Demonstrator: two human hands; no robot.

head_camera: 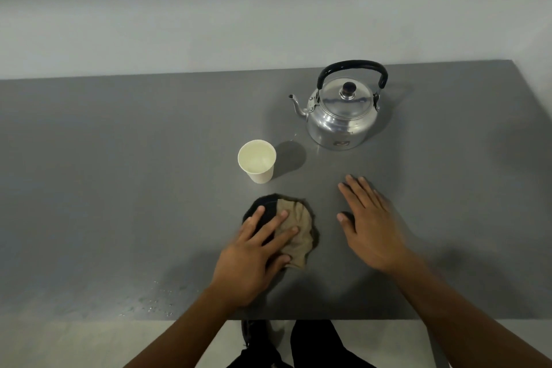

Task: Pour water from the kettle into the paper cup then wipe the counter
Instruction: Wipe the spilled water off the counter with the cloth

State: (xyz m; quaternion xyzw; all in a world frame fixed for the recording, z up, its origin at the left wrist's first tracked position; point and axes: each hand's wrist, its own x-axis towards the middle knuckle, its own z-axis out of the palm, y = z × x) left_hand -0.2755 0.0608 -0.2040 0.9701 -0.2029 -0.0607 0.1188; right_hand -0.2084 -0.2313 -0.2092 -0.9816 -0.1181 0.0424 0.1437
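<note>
Left hand [254, 251] flat, fingers spread, pressing crumpled tan-and-black cloth [295, 230]; right hand [370, 224] open.

Silver kettle [340, 116], white cup [258, 161], black-and-tan cloth [286, 227], grey counter [119, 188].

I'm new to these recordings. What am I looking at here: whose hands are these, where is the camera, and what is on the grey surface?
There is no machine: a person wears a camera on the head, looking down at their own two hands. On the grey counter stand a metal kettle and a paper cup with water in it. The left hand lies flat on a dark and tan cloth, pressing rather than gripping it. The right hand is open, beside the cloth, holding nothing. Small water drops show near the front edge at the left.
</note>
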